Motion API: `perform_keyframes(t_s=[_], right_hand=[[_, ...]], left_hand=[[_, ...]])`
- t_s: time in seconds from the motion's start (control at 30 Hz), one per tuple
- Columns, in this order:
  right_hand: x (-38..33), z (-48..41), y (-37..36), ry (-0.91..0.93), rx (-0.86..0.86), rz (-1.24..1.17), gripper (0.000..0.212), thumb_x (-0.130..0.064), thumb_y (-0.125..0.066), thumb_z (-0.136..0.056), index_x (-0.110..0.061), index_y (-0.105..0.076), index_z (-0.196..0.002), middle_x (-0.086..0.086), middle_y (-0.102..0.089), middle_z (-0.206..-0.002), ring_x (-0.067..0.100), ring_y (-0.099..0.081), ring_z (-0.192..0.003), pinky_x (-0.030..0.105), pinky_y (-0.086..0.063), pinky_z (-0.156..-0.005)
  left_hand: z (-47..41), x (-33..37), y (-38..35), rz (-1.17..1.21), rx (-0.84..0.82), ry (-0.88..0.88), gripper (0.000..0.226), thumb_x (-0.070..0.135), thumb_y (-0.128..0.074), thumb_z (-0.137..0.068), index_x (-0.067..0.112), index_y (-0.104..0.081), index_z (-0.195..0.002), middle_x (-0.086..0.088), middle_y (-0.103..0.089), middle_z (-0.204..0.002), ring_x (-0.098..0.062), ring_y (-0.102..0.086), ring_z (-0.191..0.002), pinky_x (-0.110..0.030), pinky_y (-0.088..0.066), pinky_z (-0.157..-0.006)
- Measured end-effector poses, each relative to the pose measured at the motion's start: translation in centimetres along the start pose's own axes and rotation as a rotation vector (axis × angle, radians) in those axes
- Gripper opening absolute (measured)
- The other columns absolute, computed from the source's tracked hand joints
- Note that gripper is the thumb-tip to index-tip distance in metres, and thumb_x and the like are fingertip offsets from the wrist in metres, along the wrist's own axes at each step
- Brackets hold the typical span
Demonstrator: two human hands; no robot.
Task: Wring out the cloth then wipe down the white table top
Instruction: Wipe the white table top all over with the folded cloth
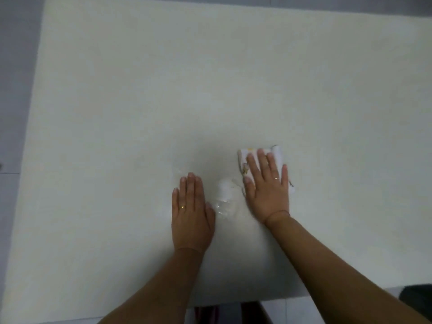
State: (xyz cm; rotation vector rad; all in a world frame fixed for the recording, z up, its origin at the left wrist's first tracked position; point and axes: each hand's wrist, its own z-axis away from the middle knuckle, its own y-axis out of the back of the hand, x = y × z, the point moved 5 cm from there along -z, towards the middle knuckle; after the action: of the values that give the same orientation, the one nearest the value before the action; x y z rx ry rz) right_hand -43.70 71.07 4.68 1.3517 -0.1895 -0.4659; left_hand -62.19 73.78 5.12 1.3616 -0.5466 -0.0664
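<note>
Wiping under way on the white bench (140, 90), one cloth beneath the right hand.

Right hand (266, 185) lies flat and spread on the folded cloth (244, 157), pressing it down rather than gripping it; the cloth sits just right of centre, its far edge and left side showing past the fingers. Left hand (190, 213) rests flat and empty on the bare top, fingers together, seemingly bracing. Between the two hands lies one wet, shiny patch (224, 197), which suggests that wringing is done and the wipe is the step in hand. Next move, as I judge it, calls for steady downward pressure and a sweep through that patch, then out across the large far area, which looks dry. Count: two hands, one cloth, one bench, one ring (182, 206) on the left hand and one on the right.
</note>
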Motion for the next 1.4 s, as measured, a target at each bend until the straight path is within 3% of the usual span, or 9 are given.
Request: perform_keyframes(t_s=[0.13, 0.33, 0.57, 0.7, 0.83, 1.07, 1.17, 1.3, 1.4], right_hand=[[-2.1, 1.9, -0.9, -0.306, 0.041, -0.057, 0.062, -0.045, -0.016, -0.091, -0.027, -0.010, -0.150, 0.001, -0.006, -0.160, 0.022, -0.001, -0.147, 0.051, 0.003, -0.115], [-3.8, 5.3, -1.4, 0.296, -0.034, 0.033, 0.055, -0.042, -0.027, -0.094, -0.026, -0.027, -0.147, 0.001, -0.024, -0.156, 0.026, -0.017, -0.144, 0.056, -0.016, -0.114], [0.1, 6.2, -1.8, -0.270, 0.005, -0.062, 0.060, -0.040, -0.030, -0.097, -0.029, -0.004, -0.150, 0.000, 0.001, -0.160, 0.021, 0.005, -0.147, 0.051, 0.007, -0.115], [-8.0, 11.0, -3.5, 0.044, -0.034, 0.040, 0.062, -0.039, -0.035, -0.091, -0.024, -0.019, -0.149, 0.005, -0.018, -0.157, 0.030, -0.015, -0.145, 0.062, -0.010, -0.110], [-5.7, 12.1, -3.2, 0.300, -0.054, 0.097, 0.057, -0.041, -0.026, -0.093, -0.025, -0.025, -0.148, 0.002, -0.024, -0.156, 0.026, -0.020, -0.144, 0.059, -0.021, -0.112], [0.5, 12.6, -2.7, -0.214, -0.024, -0.026, 0.056, -0.039, -0.022, -0.098, -0.028, -0.003, -0.150, 0.000, 0.000, -0.160, 0.020, 0.006, -0.146, 0.051, 0.003, -0.117], [-5.4, 16.5, -3.6, -0.021, -0.011, 0.012, 0.058, -0.039, -0.027, -0.093, -0.022, -0.026, -0.148, 0.008, -0.022, -0.156, 0.031, -0.020, -0.143, 0.057, -0.013, -0.113], [-3.5, 19.0, -4.1, 0.350, -0.065, 0.088, 0.058, -0.040, -0.034, -0.091, -0.026, -0.027, -0.147, 0.002, -0.022, -0.156, 0.028, -0.022, -0.143, 0.053, -0.016, -0.110], [4.0, 18.2, -3.2, 0.162, -0.057, 0.126, 0.057, -0.039, -0.023, -0.094, -0.027, -0.016, -0.149, 0.000, -0.013, -0.157, 0.024, -0.012, -0.146, 0.051, -0.009, -0.116]], left_hand=[[0.1, -0.1, -0.2, -0.010, 0.002, -0.009, 0.059, 0.024, -0.034, -0.090, -0.003, -0.038, -0.141, -0.021, -0.034, -0.150, -0.035, -0.029, -0.141, -0.044, -0.014, -0.117], [0.2, -0.2, 0.0, -0.010, 0.023, -0.004, 0.059, 0.023, -0.030, -0.089, -0.004, -0.038, -0.141, -0.022, -0.034, -0.150, -0.036, -0.029, -0.141, -0.041, -0.010, -0.117], [0.7, 0.2, 0.6, 0.052, 0.068, 0.015, 0.058, 0.018, -0.034, -0.090, -0.002, -0.032, -0.144, -0.019, -0.028, -0.154, -0.032, -0.021, -0.144, -0.044, -0.010, -0.120], [3.8, -0.1, 1.3, 0.060, 0.116, 0.078, 0.059, 0.023, -0.025, -0.092, -0.001, -0.030, -0.146, -0.019, -0.027, -0.154, -0.031, -0.019, -0.145, -0.042, -0.007, -0.119], [10.3, 0.5, -0.6, -0.014, 0.009, 0.026, 0.059, 0.029, -0.029, -0.094, 0.001, -0.032, -0.145, -0.017, -0.028, -0.154, -0.030, -0.023, -0.144, -0.043, -0.011, -0.118], [11.6, -0.3, -2.5, -0.068, -0.065, 0.040, 0.062, 0.033, -0.027, -0.094, 0.004, -0.024, -0.149, -0.014, -0.021, -0.157, -0.024, -0.011, -0.147, -0.041, -0.006, -0.120], [11.6, -0.2, -2.3, -0.068, -0.076, 0.034, 0.061, 0.028, -0.025, -0.093, 0.003, -0.027, -0.148, -0.015, -0.024, -0.156, -0.026, -0.016, -0.146, -0.043, -0.010, -0.118], [11.5, -0.3, -1.9, -0.032, -0.051, 0.026, 0.059, 0.025, -0.024, -0.092, 0.003, -0.032, -0.146, -0.016, -0.028, -0.154, -0.028, -0.022, -0.144, -0.041, -0.009, -0.119], [11.6, -0.1, -1.8, -0.009, -0.032, 0.043, 0.060, 0.026, -0.025, -0.091, 0.003, -0.032, -0.146, -0.015, -0.028, -0.155, -0.027, -0.021, -0.145, -0.040, -0.007, -0.120]])
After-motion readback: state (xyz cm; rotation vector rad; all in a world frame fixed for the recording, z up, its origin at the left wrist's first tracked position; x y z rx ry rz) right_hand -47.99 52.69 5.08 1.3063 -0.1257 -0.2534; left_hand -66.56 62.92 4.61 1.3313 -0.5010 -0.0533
